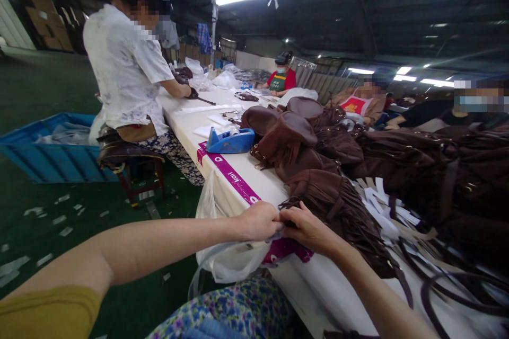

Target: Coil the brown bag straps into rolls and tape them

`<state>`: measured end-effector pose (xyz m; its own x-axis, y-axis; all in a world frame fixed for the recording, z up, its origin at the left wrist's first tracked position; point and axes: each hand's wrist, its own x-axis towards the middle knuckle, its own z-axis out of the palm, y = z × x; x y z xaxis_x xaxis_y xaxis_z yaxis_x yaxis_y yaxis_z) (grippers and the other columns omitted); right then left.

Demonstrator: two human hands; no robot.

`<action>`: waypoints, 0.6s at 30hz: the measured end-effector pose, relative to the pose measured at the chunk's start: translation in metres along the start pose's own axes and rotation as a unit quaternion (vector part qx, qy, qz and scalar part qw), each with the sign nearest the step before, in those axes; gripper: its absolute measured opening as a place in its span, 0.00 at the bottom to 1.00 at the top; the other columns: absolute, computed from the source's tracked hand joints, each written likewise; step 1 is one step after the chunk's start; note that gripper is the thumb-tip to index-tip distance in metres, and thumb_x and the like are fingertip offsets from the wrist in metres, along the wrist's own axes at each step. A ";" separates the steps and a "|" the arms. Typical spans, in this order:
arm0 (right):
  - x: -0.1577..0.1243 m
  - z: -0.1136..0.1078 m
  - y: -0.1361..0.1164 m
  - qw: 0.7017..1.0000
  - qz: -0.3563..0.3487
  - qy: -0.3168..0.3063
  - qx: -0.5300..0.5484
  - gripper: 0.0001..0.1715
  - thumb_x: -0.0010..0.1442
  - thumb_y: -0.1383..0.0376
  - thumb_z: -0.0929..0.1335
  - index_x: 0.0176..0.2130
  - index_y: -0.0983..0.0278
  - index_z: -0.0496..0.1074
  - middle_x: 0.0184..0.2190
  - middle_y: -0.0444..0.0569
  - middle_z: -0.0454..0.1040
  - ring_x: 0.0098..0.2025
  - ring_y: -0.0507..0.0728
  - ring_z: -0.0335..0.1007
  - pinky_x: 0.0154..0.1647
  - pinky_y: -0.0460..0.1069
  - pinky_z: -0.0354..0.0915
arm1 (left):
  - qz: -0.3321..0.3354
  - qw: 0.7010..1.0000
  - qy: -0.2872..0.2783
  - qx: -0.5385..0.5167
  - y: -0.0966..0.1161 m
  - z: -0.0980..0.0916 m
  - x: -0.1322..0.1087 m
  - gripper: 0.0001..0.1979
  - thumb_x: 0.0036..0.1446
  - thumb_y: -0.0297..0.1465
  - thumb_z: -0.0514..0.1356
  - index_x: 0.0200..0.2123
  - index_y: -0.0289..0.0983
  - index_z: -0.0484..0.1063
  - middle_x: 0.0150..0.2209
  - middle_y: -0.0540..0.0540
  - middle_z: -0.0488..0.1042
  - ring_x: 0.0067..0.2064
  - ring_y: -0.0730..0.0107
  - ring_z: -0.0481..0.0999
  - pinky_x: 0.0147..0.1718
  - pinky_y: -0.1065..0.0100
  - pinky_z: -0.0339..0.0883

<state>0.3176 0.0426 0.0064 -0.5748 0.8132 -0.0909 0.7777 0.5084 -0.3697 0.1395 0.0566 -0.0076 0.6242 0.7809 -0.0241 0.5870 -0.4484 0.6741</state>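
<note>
My left hand (pixel 260 221) and my right hand (pixel 308 229) meet at the near edge of the white table (pixel 318 280), fingers pinched together on the fringe of a brown fringed bag (pixel 338 206). What exactly sits between the fingertips is hidden. A clear plastic bag (pixel 228 259) hangs off the table edge just under my left hand, over a magenta printed strip (pixel 233 177).
A heap of brown bags (pixel 397 159) and black straps (pixel 445 286) covers the table to the right. A blue tape dispenser (pixel 230 141) sits further along. A person in a white shirt (pixel 123 69) works at the left beside a blue crate (pixel 47 153). Other people sit across the table.
</note>
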 end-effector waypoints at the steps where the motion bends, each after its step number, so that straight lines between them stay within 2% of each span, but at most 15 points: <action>1: -0.001 0.001 0.002 1.000 0.001 0.004 0.015 0.01 0.56 0.67 0.66 0.33 0.61 0.67 0.32 0.45 0.74 0.40 0.60 0.71 0.62 0.72 0.39 | -0.007 1.000 -0.004 -0.004 0.001 0.003 0.003 0.10 0.53 0.29 0.59 0.23 0.33 0.76 0.18 0.52 0.66 0.25 0.73 0.65 0.24 0.73 0.54; 6: -0.010 0.005 0.017 0.996 -0.019 0.044 0.075 0.07 0.52 0.71 0.65 0.33 0.60 0.64 0.30 0.41 0.72 0.36 0.56 0.70 0.64 0.69 0.38 | -0.054 0.997 -0.031 -0.044 0.001 0.014 0.017 0.08 0.52 0.30 0.60 0.25 0.33 0.76 0.19 0.53 0.65 0.27 0.72 0.68 0.24 0.74 0.55; 10: -0.014 0.009 0.022 0.989 -0.024 0.109 0.099 0.11 0.53 0.72 0.63 0.38 0.61 0.65 0.34 0.45 0.73 0.39 0.58 0.70 0.60 0.65 0.53 | -0.094 0.993 -0.030 -0.069 0.003 0.018 0.024 0.09 0.53 0.31 0.59 0.26 0.33 0.76 0.19 0.53 0.65 0.27 0.71 0.69 0.25 0.74 0.58; 13: -0.023 0.010 0.006 0.972 -0.019 0.222 0.074 0.12 0.56 0.71 0.60 0.40 0.61 0.68 0.41 0.52 0.75 0.46 0.61 0.70 0.59 0.65 0.54 | -0.128 0.987 -0.041 -0.092 0.006 0.022 0.031 0.09 0.55 0.30 0.58 0.26 0.34 0.75 0.18 0.53 0.65 0.25 0.71 0.69 0.26 0.74 0.61; 15: -0.038 0.013 -0.015 0.953 0.002 0.293 0.082 0.10 0.60 0.67 0.60 0.38 0.61 0.70 0.42 0.53 0.75 0.46 0.61 0.71 0.56 0.61 0.60 | -0.161 0.978 -0.059 -0.117 0.008 0.025 0.037 0.08 0.55 0.28 0.58 0.26 0.33 0.74 0.16 0.53 0.65 0.21 0.72 0.68 0.24 0.73 0.61; 16: -0.047 0.016 -0.026 0.945 0.029 0.305 0.112 0.10 0.62 0.64 0.61 0.38 0.61 0.70 0.40 0.52 0.75 0.44 0.60 0.72 0.50 0.57 0.64 | -0.179 0.973 -0.067 -0.133 0.009 0.027 0.041 0.08 0.55 0.27 0.58 0.26 0.33 0.73 0.16 0.53 0.65 0.20 0.72 0.67 0.23 0.73 0.61; 18: -0.065 0.030 -0.048 0.933 0.113 0.265 0.215 0.12 0.64 0.58 0.61 0.39 0.61 0.70 0.34 0.50 0.76 0.35 0.58 0.73 0.37 0.51 0.68 | -0.208 0.960 -0.078 -0.168 0.010 0.030 0.049 0.06 0.54 0.25 0.58 0.25 0.32 0.72 0.16 0.52 0.66 0.17 0.74 0.65 0.20 0.74 0.59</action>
<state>0.3101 -0.0432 0.0023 -0.1127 0.9696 0.2172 0.6235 0.2392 -0.7443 0.1914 0.0771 -0.0240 0.4556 0.7762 -0.4358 0.6197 0.0749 0.7812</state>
